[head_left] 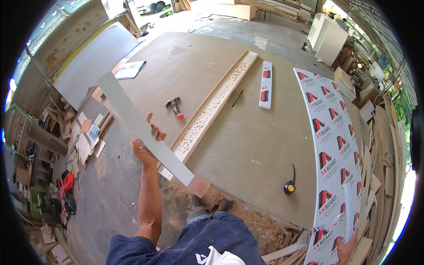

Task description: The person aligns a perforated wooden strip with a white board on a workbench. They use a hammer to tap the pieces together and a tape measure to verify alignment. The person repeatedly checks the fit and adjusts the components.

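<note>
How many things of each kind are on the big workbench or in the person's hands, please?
Grey strip, in the left hand: 1
Printed panels: 2, a large one at the right hand and a narrow one
Drilled wooden strip: 1
Hammer: 1
Tape measure: 1
Pencil: 1
Total: 7

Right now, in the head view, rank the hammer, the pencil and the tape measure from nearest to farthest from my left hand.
1. Hammer, just right of and above the left hand.
2. Pencil, farther right, past the perforated strip.
3. Tape measure, far right, near the table edge.
</note>
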Demonstrator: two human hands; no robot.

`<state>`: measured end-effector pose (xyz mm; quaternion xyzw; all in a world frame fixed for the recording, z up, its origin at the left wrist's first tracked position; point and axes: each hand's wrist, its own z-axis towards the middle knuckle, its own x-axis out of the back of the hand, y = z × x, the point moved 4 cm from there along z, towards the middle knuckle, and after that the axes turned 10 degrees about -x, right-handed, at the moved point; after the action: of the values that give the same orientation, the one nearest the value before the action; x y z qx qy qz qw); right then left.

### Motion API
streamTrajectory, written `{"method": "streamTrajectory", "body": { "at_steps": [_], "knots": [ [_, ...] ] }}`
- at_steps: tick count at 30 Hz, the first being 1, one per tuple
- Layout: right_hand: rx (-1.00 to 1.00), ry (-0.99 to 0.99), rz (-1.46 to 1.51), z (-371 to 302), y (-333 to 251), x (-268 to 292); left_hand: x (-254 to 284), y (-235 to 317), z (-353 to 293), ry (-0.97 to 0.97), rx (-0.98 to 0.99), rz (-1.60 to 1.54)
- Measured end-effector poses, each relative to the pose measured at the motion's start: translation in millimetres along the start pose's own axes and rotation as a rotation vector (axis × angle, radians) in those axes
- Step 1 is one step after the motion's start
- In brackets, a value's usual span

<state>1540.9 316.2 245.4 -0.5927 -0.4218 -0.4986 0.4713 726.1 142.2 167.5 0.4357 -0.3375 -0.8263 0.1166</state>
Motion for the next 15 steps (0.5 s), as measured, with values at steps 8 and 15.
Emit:
{"method": "streamTrajectory", "body": {
  "at_steps": [8,15],
  "knots": [
    [0.108,0.402,0.161,-29,-104,30,22,26,-27,0.102,0.005,0.024],
    [0.528,0.013,0.239,-91,-277,6,77,90,-53,0.165,-0.113,0.06]
  ]
}}
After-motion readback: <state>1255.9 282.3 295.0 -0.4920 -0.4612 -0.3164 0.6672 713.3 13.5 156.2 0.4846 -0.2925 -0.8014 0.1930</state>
